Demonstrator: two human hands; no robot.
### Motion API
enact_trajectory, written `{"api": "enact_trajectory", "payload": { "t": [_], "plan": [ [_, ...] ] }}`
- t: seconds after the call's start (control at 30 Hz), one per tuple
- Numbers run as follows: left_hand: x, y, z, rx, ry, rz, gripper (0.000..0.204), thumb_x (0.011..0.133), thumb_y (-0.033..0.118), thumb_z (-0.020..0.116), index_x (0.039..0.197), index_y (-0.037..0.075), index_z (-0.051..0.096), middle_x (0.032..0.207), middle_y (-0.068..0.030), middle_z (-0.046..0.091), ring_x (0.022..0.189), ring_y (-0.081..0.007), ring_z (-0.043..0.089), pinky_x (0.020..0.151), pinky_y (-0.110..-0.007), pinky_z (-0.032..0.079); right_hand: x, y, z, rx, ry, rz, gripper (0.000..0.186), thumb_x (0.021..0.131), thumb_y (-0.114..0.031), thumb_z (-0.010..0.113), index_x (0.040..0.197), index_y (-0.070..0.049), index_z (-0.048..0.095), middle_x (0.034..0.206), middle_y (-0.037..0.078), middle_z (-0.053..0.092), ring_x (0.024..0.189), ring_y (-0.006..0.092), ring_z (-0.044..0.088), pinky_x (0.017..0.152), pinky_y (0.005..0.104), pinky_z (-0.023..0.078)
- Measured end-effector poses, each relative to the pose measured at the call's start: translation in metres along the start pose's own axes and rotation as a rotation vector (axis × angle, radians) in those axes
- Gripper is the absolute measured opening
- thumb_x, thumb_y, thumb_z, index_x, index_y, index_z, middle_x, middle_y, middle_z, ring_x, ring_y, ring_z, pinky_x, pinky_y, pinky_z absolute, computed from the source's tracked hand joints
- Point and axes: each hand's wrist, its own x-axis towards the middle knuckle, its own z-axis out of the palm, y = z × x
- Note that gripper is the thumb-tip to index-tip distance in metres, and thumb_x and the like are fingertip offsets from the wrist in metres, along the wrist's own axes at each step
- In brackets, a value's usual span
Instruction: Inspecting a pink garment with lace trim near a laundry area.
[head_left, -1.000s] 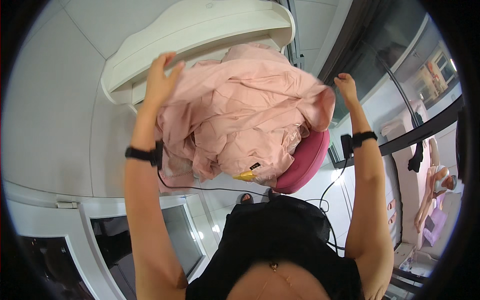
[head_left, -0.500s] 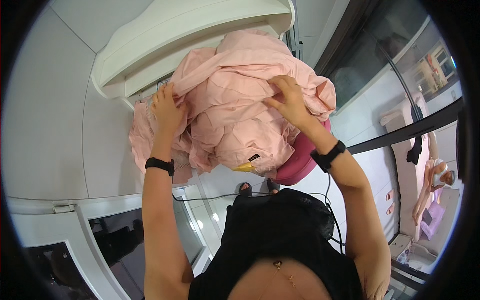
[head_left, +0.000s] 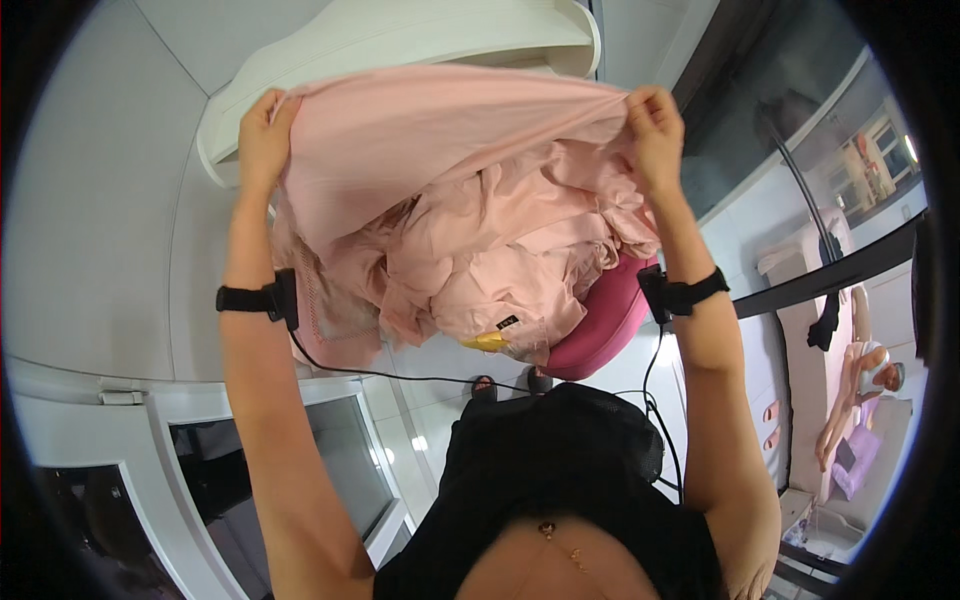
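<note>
A large pink bed cover (head_left: 420,150) lies heaped in folds in front of me, with one layer lifted and pulled taut between my hands. My left hand (head_left: 266,138) is closed on that layer's upper left corner. On the other side, my right hand (head_left: 656,135) pinches its upper right end. The lifted panel hides part of the heap and of the shelf behind. Toward me, the heap shows a small black label (head_left: 508,322) and a yellow patch (head_left: 486,342). A lace-like trim (head_left: 325,300) runs down the hanging left part.
Beneath the heap is a round dark-pink seat (head_left: 610,330). A white curved shelf unit (head_left: 400,35) stands behind it. Black cables (head_left: 400,376) run from my wrist straps. White-framed glass doors (head_left: 330,470) are at lower left; a person (head_left: 860,385) lies on a bed at far right.
Both hands have moved apart and away from me. The right hand, open before, now grips the cloth. A fold of the cover has been raised and stretched wide between them.
</note>
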Motion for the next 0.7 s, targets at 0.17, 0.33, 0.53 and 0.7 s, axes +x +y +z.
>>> {"api": "enact_trajectory", "payload": {
  "t": [0.17, 0.33, 0.53, 0.7],
  "plan": [
    [0.030, 0.067, -0.025, -0.204, -0.015, 0.032, 0.019, 0.081, 0.021, 0.055, 0.077, 0.003, 0.055, 0.063, 0.0004, 0.049, 0.060, -0.0074, 0.042, 0.055, -0.021, 0.035, 0.037, -0.073, -0.024, 0.107, 0.089, -0.176, 0.004, 0.083, -0.010, 0.053, 0.081, -0.007, 0.054, 0.066, -0.006, 0.045, 0.056, 0.0023, 0.036, 0.050, 0.0166, 0.028],
    [0.050, 0.094, -0.005, -0.074, 0.048, 0.275, 0.021, 0.081, 0.024, 0.055, 0.083, 0.003, 0.057, 0.068, 0.0027, 0.052, 0.065, -0.0058, 0.046, 0.060, -0.018, 0.037, 0.066, -0.075, -0.060, 0.078, 0.161, -0.211, 0.004, 0.082, -0.007, 0.053, 0.080, -0.004, 0.052, 0.065, -0.005, 0.044, 0.058, 0.0031, 0.036, 0.052, 0.0166, 0.028],
    [0.022, 0.016, 0.054, 0.067, -0.155, 0.201, 0.044, 0.075, 0.036, 0.061, 0.100, 0.001, 0.054, 0.089, -0.0089, 0.057, 0.082, -0.0153, 0.051, 0.074, -0.029, 0.041, 0.057, 0.068, -0.165, -0.461, 0.223, 0.118, 0.006, 0.076, -0.009, 0.050, 0.074, -0.004, 0.051, 0.063, -0.001, 0.047, 0.057, 0.0092, 0.042, 0.051, 0.0233, 0.036],
    [-0.055, -0.074, 0.064, 0.007, -0.418, -0.356, 0.061, 0.076, 0.045, 0.057, 0.117, 0.002, 0.045, 0.108, -0.0146, 0.051, 0.099, -0.0201, 0.049, 0.084, -0.028, 0.037, -0.030, 0.136, -0.225, -0.980, -0.027, 0.481, 0.010, 0.070, -0.009, 0.048, 0.069, 0.000, 0.054, 0.066, 0.014, 0.057, 0.061, 0.0208, 0.054, 0.055, 0.0326, 0.042]
  ]
}}
